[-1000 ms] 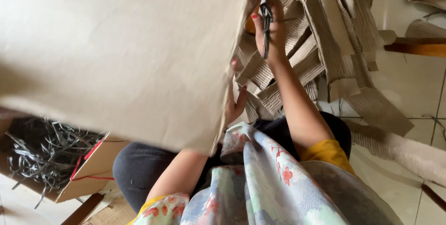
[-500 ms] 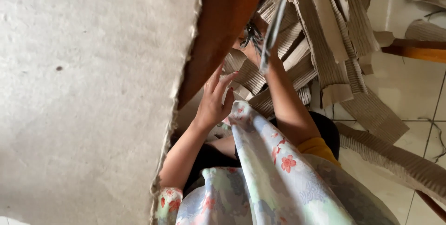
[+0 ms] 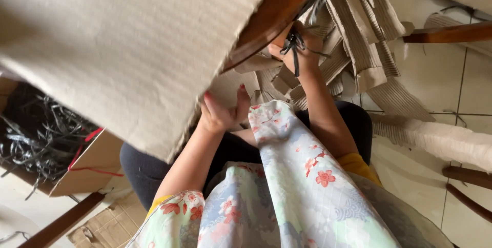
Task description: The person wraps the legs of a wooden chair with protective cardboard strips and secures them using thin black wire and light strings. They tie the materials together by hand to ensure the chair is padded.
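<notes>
Open cardboard box (image 3: 84, 168) is sitting at lower left on the floor, flaps out, a red cord running across its flap; it is holding a tangled heap of dark grey strips (image 3: 36, 138), thin and curly, filling it loosely. A big cardboard sheet (image 3: 118, 48) is taking up the upper left of the view, matte grey-brown, faintly ribbed face, ragged torn lower edge; it is tilting over the person's lap. Left hand (image 3: 220, 112) is pressing flat against the sheet's lower edge near the torn corner, fingers spread and open, red-painted nails showing, steadying rather than gripping. Right hand (image 3: 297, 48) is reaching up behind the sheet's right edge, curled around something dark with black strands (image 3: 293, 40) sticking out between the fingers; what exactly it is clutching I cannot tell. A glossy brown wooden piece (image 3: 277, 12) is lying along the sheet's right edge, smooth and curved. Beyond the right hand, a pile of corrugated cardboard strips (image 3: 359, 33) is drooping over the tiled floor (image 3: 425, 176), long, ridged, bent at the ends. A pale rolled corrugated length (image 3: 441, 140) is lying at right. Floral fabric (image 3: 287, 186), light with red blossoms, is draping down the middle over dark trousers.
</notes>
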